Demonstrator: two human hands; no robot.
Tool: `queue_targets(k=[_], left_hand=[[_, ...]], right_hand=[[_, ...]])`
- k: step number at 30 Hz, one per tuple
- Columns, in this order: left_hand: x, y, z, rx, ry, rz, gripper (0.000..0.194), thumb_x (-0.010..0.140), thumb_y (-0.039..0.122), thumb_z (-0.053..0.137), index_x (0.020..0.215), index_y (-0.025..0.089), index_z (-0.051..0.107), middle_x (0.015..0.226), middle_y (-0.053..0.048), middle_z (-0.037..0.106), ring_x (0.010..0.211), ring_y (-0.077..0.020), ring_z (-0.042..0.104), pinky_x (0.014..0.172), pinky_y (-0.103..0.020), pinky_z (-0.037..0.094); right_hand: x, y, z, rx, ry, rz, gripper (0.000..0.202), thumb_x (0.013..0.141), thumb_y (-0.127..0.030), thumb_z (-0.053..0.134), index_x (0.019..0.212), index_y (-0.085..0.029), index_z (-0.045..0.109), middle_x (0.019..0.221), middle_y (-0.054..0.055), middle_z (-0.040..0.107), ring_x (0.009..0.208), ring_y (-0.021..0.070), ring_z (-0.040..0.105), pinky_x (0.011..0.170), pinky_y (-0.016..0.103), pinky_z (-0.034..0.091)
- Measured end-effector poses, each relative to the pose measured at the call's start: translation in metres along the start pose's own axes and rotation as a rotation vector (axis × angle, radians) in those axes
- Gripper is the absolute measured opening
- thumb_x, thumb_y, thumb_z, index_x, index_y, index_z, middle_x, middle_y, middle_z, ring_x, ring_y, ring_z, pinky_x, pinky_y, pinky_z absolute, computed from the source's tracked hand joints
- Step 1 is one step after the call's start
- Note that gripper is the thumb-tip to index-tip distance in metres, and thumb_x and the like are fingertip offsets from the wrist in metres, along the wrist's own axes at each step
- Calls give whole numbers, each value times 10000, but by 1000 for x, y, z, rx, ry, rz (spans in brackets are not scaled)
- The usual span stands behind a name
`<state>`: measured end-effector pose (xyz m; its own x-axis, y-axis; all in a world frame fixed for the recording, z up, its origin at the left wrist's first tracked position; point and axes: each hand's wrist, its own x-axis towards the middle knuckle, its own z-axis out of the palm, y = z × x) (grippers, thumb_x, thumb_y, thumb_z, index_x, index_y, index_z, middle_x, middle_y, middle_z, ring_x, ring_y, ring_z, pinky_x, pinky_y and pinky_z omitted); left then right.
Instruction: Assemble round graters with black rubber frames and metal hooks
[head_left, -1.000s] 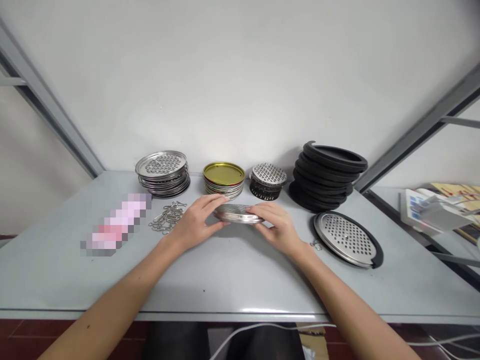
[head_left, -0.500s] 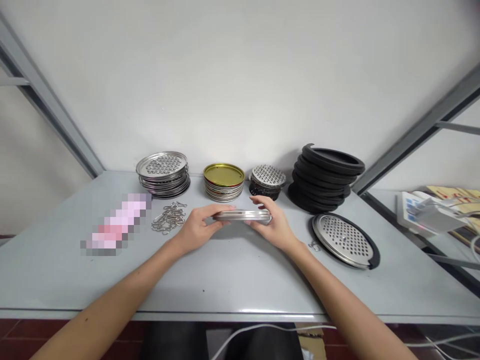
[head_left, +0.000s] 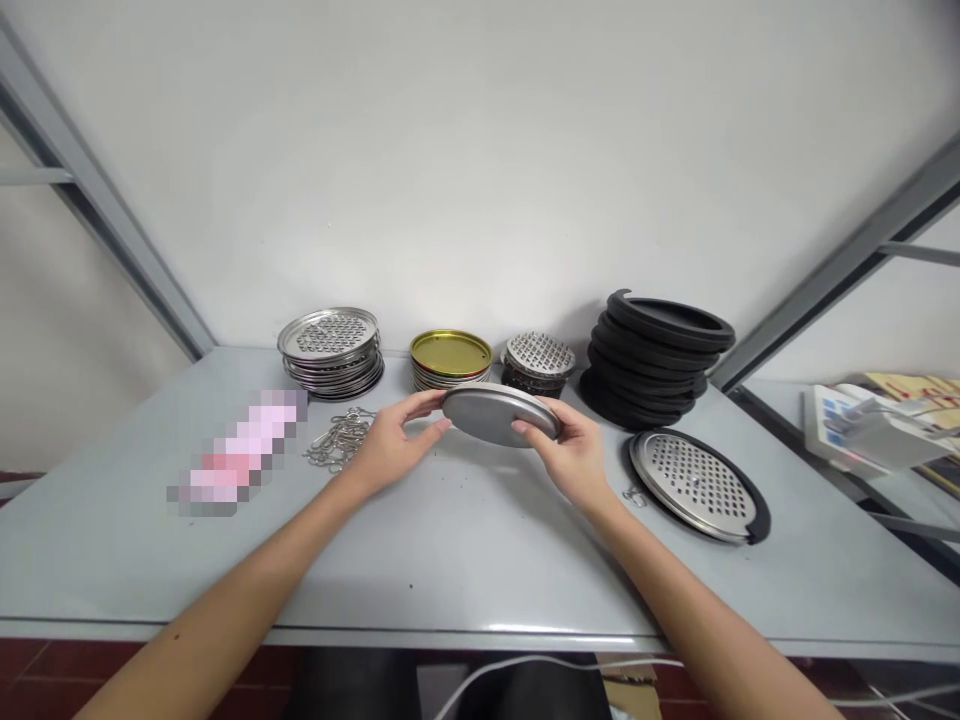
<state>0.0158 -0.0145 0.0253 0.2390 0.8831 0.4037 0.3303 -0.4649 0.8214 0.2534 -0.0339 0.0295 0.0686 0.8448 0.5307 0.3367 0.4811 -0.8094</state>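
Observation:
Between my two hands a round metal disc (head_left: 487, 415) with a rim is held up over the table, its plain grey face tilted toward me. My left hand (head_left: 397, 435) grips its left edge, fingers behind and thumb in front. On the right edge, my right hand (head_left: 570, 450) clasps it with the thumb across the grey face. Behind the disc stands a stack of round tin lids (head_left: 450, 352), gold on top. Beside that sits a smaller stack of perforated metal grater discs (head_left: 538, 354). To the left of my left hand lies a pile of wire hooks (head_left: 336, 442).
Larger perforated metal discs (head_left: 330, 335) are stacked at back left, near a blurred pink patch (head_left: 244, 450). Black rings (head_left: 649, 355) are piled at back right. A perforated disc with a black rim (head_left: 697, 485) lies at right, a small hook (head_left: 635, 496) beside it.
The disc was seen edge-on and level; it is now raised slightly and tipped so its grey face shows. My right thumb has moved onto that face.

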Motion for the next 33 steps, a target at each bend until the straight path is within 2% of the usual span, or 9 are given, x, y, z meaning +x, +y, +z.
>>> queue_targets(k=[3,6,10,14,19,22,25,29,33], left_hand=[[-3,-1,0,251,7,179,495,850,366,623,1304,204,513,1280,-95,600,1152,-248,581,1008,-427,464],[-4,0,-2,409,-41,393,535,874,315,605,1373,224,434,1364,-92,531,1251,-238,503,1065,-430,411],[-3,-2,-6,475,-92,522,425,910,209,537,1331,250,497,1308,-74,585,1209,-211,543,1029,-406,450],[-5,-5,-3,359,-95,442,355,924,176,474,1261,227,574,1248,-64,632,1162,-197,583,1034,-398,458],[-5,-5,6,68,66,147,327,854,332,598,1129,171,670,1149,-79,687,1055,-236,647,925,-368,538],[0,-1,4,-67,166,22,390,816,373,641,1121,132,672,1088,-84,709,994,-241,666,917,-373,533],[5,4,-3,-148,122,-6,394,830,393,624,1106,115,670,1016,-80,724,952,-234,670,882,-362,540],[8,4,-8,-149,-5,-43,370,841,410,617,1072,126,674,1031,-88,718,946,-234,671,864,-355,543],[3,0,-6,22,23,19,437,824,392,651,1194,164,608,1184,-97,661,1041,-238,644,946,-375,509]], right_hand=[[-3,0,-2,-102,-62,-188,153,807,-279,655,945,-224,690,920,55,724,820,222,659,754,370,530],[-5,5,0,-180,-133,-429,226,846,-198,597,1053,-253,672,1016,71,717,934,234,649,827,415,511],[-8,9,4,-239,-199,-537,294,852,-169,575,1118,-269,650,1043,75,712,938,229,654,813,415,515],[-11,10,6,-243,-235,-491,285,843,-206,601,1119,-260,643,1011,73,712,915,225,654,812,395,519],[-2,16,2,-151,-97,-206,411,777,-321,693,1167,-231,599,1088,88,686,970,242,642,867,403,507],[6,20,-1,-15,-48,-71,312,775,-344,682,1050,-200,646,1007,74,701,907,229,652,832,384,520],[11,21,-3,100,-123,-5,205,790,-367,665,884,-186,683,849,43,712,784,205,657,753,356,538],[8,21,-4,106,-77,-9,242,809,-372,652,965,-196,703,915,50,730,818,221,668,771,381,542],[4,17,-8,-60,-9,-220,237,806,-288,669,1031,-220,700,1001,72,727,883,239,661,816,414,532]])
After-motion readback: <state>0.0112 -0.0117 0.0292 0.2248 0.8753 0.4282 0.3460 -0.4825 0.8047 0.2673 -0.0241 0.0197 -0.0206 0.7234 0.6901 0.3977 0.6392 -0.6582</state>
